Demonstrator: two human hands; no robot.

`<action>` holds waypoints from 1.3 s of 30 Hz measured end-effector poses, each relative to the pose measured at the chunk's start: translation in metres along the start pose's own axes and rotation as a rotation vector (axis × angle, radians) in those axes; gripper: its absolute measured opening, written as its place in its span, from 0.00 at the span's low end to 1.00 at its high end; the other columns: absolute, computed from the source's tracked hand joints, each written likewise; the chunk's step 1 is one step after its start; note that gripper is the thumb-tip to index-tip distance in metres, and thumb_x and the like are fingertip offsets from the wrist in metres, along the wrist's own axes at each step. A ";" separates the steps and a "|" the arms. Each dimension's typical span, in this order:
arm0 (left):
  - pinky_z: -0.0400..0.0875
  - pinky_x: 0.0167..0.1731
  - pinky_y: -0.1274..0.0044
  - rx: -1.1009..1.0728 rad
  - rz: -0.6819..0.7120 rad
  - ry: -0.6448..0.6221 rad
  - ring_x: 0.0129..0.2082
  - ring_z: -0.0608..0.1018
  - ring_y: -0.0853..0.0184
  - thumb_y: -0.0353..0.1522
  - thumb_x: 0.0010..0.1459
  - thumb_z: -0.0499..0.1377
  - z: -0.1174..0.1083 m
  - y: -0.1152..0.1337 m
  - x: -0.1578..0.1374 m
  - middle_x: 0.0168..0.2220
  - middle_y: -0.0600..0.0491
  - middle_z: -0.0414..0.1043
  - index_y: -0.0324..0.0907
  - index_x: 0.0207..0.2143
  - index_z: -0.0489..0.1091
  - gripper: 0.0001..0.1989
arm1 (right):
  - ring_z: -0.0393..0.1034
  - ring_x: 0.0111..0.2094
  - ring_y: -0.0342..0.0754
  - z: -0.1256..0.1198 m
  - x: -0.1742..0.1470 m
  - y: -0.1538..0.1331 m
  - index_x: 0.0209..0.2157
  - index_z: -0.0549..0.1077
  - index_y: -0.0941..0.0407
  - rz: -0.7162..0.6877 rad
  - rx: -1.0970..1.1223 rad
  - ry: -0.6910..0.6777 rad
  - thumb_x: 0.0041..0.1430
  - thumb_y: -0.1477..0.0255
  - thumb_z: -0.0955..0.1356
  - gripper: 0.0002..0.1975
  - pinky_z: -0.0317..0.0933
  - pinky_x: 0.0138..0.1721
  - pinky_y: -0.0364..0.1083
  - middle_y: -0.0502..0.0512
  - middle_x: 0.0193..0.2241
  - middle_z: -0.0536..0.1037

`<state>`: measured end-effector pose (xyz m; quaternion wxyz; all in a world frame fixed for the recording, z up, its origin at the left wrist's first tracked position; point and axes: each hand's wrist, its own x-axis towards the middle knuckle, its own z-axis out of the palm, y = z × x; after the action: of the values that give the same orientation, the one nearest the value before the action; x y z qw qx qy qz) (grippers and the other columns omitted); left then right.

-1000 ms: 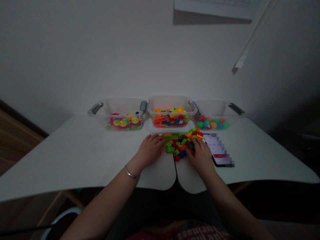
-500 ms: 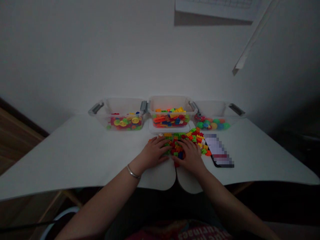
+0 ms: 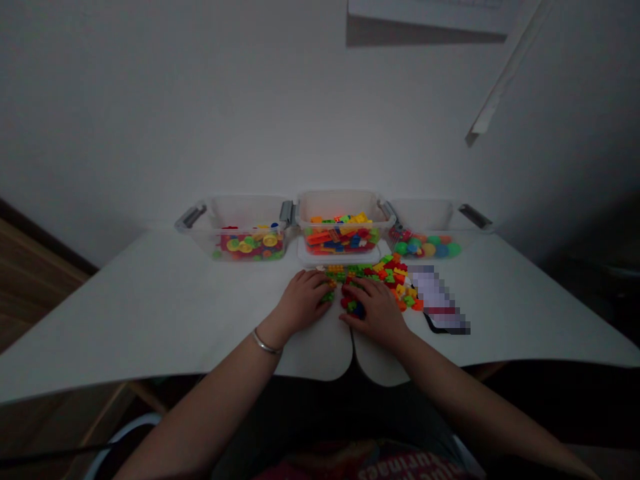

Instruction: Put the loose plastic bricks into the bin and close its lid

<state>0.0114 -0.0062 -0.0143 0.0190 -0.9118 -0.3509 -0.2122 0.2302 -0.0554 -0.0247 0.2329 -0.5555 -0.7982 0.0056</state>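
Note:
Loose toy building blocks (image 3: pixel 395 270) in red, green, yellow and orange lie heaped on the white table. At the near left of the heap, my left hand (image 3: pixel 306 299) is curled round a few green and yellow blocks (image 3: pixel 329 293), which show between thumb and fingers. A narrow gap separates it from my right hand (image 3: pixel 377 308), palm down and cupped round red, green and blue blocks (image 3: pixel 352 303). Both hands rest low at the table, and my palms hide part of what they hold.
Behind the heap, a clear bin (image 3: pixel 345 200) of blocks stands on a white lid (image 3: pixel 305 257). Left of it is a bin (image 3: pixel 205 240) with coloured round pieces; right, a bin (image 3: pixel 470 233) with coloured balls. A phone (image 3: pixel 437 303) lies right of the heap.
My fingers have drawn in round the blocks, gathering some into each hand. A bare strip of table now shows between the two hands.

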 end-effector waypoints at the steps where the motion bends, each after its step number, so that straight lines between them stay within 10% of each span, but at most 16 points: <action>1: 0.70 0.55 0.60 -0.004 -0.009 0.013 0.54 0.74 0.54 0.30 0.57 0.64 0.000 -0.001 0.000 0.50 0.45 0.76 0.42 0.48 0.75 0.15 | 0.67 0.57 0.62 0.000 0.002 -0.001 0.54 0.76 0.53 -0.003 0.010 0.016 0.55 0.59 0.73 0.26 0.58 0.60 0.63 0.61 0.56 0.75; 10: 0.71 0.53 0.61 0.000 -0.053 0.035 0.52 0.75 0.53 0.30 0.57 0.63 0.003 -0.004 -0.002 0.51 0.43 0.75 0.39 0.47 0.74 0.15 | 0.74 0.47 0.52 0.003 0.025 -0.006 0.44 0.80 0.55 -0.198 0.063 0.111 0.63 0.71 0.69 0.10 0.66 0.51 0.52 0.56 0.45 0.82; 22: 0.53 0.63 0.46 0.012 -0.250 -0.059 0.65 0.65 0.50 0.35 0.58 0.61 -0.003 -0.001 -0.005 0.64 0.44 0.65 0.46 0.59 0.67 0.25 | 0.73 0.47 0.55 -0.003 0.034 -0.009 0.40 0.79 0.56 -0.090 0.073 0.090 0.61 0.71 0.68 0.08 0.63 0.54 0.56 0.57 0.44 0.82; 30: 0.59 0.59 0.44 -0.005 -0.353 -0.105 0.65 0.64 0.44 0.37 0.56 0.65 -0.005 -0.004 -0.005 0.66 0.42 0.63 0.48 0.63 0.63 0.33 | 0.56 0.66 0.69 -0.003 0.015 0.006 0.61 0.69 0.54 -0.112 -0.033 -0.131 0.44 0.48 0.76 0.45 0.42 0.65 0.72 0.63 0.65 0.66; 39: 0.63 0.59 0.53 -0.015 -0.286 0.001 0.62 0.68 0.51 0.37 0.55 0.65 0.003 -0.010 -0.007 0.62 0.45 0.67 0.49 0.59 0.67 0.28 | 0.61 0.61 0.65 0.005 0.023 0.004 0.61 0.70 0.49 -0.125 -0.064 -0.132 0.55 0.58 0.71 0.31 0.53 0.62 0.66 0.61 0.62 0.69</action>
<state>0.0010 -0.0027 -0.0209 -0.0178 -0.8524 -0.4759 -0.2160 0.2254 -0.0317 -0.0219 0.1618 -0.5102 -0.8447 0.0020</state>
